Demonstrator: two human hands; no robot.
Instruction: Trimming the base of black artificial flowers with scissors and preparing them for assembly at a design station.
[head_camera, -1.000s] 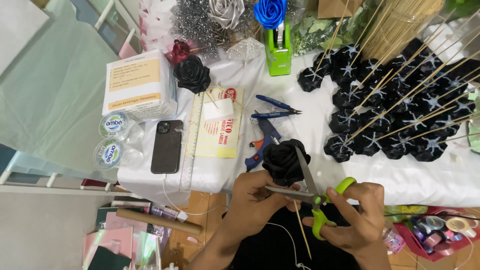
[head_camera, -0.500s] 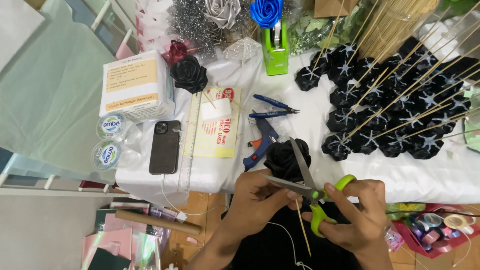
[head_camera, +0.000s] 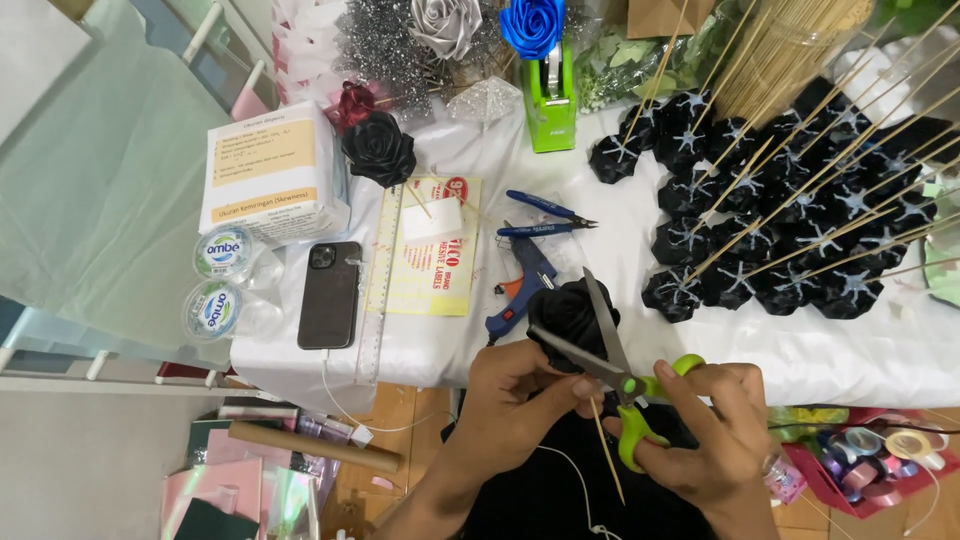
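At the near edge of the desk, the right hand (head_camera: 715, 440) is closed through the lime-green loops of a pair of green-handled steel scissors (head_camera: 612, 372), whose blades stand open in a narrow V. The left hand (head_camera: 520, 395) is pinched shut on a black fabric rose on a thin wooden skewer (head_camera: 572, 312), with the skewer hanging down below the fingers over the dark lap. The rose sits just at the desk's near edge, between the open blades and the blue glue gun (head_camera: 520, 290).

Since half a second ago the blades have spread a little and the tips have come up against the rose's right side; a second ago they lay lower and nearer shut (so the cut looks to be lined up rather than made, as far as one can judge). The left hand has kept its hold throughout, and nothing else on the desk has shifted.

Farther in, a black smartphone (head_camera: 330, 295) lies by the left near corner beside a clear ruler (head_camera: 385, 270) and a yellow label sheet (head_camera: 428, 258), with blue-handled pliers (head_camera: 548, 208) just beyond the glue gun. Toward the right edge lie rows of finished black roses on skewers (head_camera: 790, 220). At the far edge stand a green tape dispenser (head_camera: 550, 100), a loose black rose (head_camera: 378, 148) and a white paper box (head_camera: 275, 170).
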